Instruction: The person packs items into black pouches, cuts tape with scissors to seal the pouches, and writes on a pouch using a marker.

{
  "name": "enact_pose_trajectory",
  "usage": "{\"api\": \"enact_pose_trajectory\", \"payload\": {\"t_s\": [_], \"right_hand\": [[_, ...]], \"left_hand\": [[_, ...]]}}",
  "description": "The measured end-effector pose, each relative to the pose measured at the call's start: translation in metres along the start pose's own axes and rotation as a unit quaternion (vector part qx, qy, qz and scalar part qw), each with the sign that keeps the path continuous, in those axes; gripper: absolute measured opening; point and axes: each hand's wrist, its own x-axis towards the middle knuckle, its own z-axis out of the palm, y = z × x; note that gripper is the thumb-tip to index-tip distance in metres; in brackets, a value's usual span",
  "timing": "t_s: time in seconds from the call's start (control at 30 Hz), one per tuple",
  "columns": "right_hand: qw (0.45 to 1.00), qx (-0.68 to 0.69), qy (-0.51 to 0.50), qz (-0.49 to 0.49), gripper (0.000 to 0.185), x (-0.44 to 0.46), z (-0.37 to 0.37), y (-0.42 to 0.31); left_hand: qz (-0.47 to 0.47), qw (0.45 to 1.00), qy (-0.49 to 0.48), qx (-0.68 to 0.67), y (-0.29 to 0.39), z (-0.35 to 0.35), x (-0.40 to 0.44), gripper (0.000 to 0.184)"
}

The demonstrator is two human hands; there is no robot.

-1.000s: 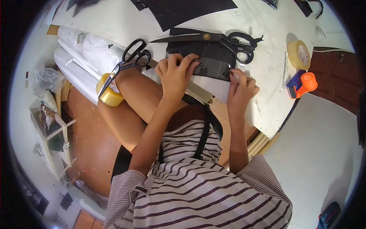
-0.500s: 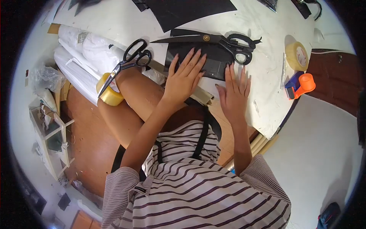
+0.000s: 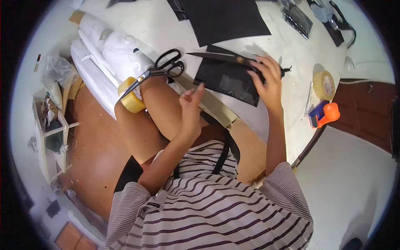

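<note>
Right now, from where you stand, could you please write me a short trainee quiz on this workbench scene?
1. Which hand is at the handles of the large scissors: (a) left or (b) right?
2. True or false: the clear patch is on the black sheet.
3. Fill in: the tape dispenser near the tape roll is blue and ____.

Key: 1 b, the right hand; 2 true; 3 orange.

The shirt [image 3: 225, 208] is white with dark stripes. The worktop [image 3: 158, 25] is white. The big sheet [image 3: 227, 21] is black. The tape roll [image 3: 134, 102] on the lap is yellow. The tape holder [image 3: 330, 112] is orange and blue. The floor [image 3: 96, 137] is orange-brown.
</note>
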Motion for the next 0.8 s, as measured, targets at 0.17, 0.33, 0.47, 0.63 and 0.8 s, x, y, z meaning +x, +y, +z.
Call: {"api": "enact_pose_trajectory", "payload": {"t_s": [0.17, 0.33, 0.47, 0.63, 0.8], "right_hand": [[0.990, 0.057, -0.117, -0.047, 0.032, 0.034, 0.030, 0.010], [0.994, 0.002, -0.079, -0.077, 0.029, 0.029, 0.027, 0.022], [0.998, -0.037, -0.051, -0.002, 0.026, 0.023, 0.007, 0.032], [0.992, -0.092, -0.058, 0.067, 0.026, 0.007, -0.013, 0.062], [0.967, 0.180, 0.011, 0.183, 0.033, 0.037, 0.007, 0.013]], "left_hand": [[-0.003, 1.000, 0.002, -0.024, -0.021, 0.026, 0.020, 0.049], [0.016, 0.998, -0.051, 0.020, -0.027, 0.019, 0.020, 0.039], [0.040, 0.995, -0.079, 0.047, -0.024, 0.006, 0.023, 0.035], [-0.085, 0.979, -0.060, -0.178, -0.011, 0.005, 0.004, 0.033], [-0.103, 0.980, -0.087, -0.146, -0.018, 0.017, 0.000, 0.030]]}}
